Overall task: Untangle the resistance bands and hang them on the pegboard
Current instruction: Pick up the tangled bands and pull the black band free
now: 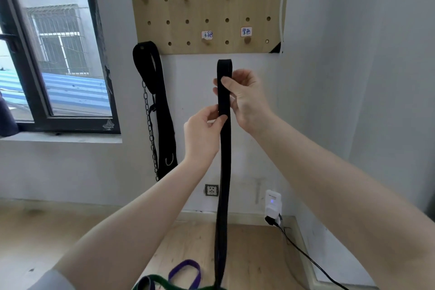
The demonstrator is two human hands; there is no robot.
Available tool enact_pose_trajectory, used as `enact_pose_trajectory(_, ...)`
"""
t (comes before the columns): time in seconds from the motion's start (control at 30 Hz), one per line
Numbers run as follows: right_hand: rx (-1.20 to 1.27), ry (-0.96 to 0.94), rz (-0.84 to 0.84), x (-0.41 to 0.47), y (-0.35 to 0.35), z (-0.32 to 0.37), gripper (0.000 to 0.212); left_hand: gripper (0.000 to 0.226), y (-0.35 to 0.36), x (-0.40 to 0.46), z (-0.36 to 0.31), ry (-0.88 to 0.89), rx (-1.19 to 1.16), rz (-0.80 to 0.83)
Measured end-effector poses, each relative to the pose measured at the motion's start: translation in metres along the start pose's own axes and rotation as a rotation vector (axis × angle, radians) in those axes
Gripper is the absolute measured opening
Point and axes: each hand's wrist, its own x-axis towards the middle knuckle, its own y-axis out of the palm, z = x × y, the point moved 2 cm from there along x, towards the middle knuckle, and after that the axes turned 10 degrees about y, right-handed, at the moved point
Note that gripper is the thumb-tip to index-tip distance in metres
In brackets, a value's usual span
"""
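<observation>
Head view shows both hands, left hand [202, 128] and right hand [244, 99], pinching the black resistance band [223, 148], ready to lift its loop onto a pegboard [160, 30] peg.

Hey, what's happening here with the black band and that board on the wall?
A person holds a black band upright in front of the pegboard. The right hand pinches it near its top loop and the left hand pinches it just below. The band's top sits under the board, not yet on any peg. A purple band and a green band lie on the floor below.
</observation>
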Motion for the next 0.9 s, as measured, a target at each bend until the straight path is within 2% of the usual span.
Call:
enact_pose_trajectory(0.07,-0.017,-0.004,-0.021,0.001,-0.008,-0.004,0.025,0.021,0.003,0.001,0.002,-0.048,-0.073,-0.009)
enact_pose_trajectory(0.17,-0.264,0.109,0.069,-0.016,-0.028,-0.029,0.044,0.019,0.004,0.004,0.003,-0.108,-0.197,-0.030)
enact_pose_trajectory(0.23,-0.358,0.254,0.219,-0.039,-0.048,-0.064,0.031,0.019,0.002,0.007,0.003,-0.130,-0.259,-0.056)
enact_pose_trajectory(0.3,-0.415,0.381,0.291,-0.063,-0.066,-0.095,0.023,0.020,0.000,0.010,0.004,-0.130,-0.290,-0.074)
enact_pose_trajectory(0.5,-0.557,0.434,0.297,-0.087,-0.085,-0.129,0.029,0.021,-0.015,0.003,0.028,-0.187,-0.289,-0.132)
enact_pose_trajectory(0.6,-0.558,0.433,0.251,-0.092,-0.081,-0.133,0.026,0.016,-0.021,-0.002,0.050,-0.302,-0.278,-0.156)
enact_pose_trajectory(0.67,-0.538,0.420,0.180,-0.091,-0.075,-0.132,0.023,0.019,-0.020,-0.011,0.066,-0.512,-0.269,-0.103)
enact_pose_trajectory(0.73,-0.458,0.417,0.092,-0.085,-0.072,-0.133,0.019,0.023,-0.017,-0.033,0.081,-0.693,-0.231,0.025)
enact_pose_trajectory(0.8,-0.373,0.423,0.011,-0.077,-0.070,-0.134,0.016,0.028,-0.014,-0.062,0.089,-0.690,-0.166,0.140)
enact_pose_trajectory(0.9,-0.302,0.474,-0.032,-0.068,-0.069,-0.135,0.024,0.026,-0.014,-0.096,0.091,-0.523,-0.143,0.221)
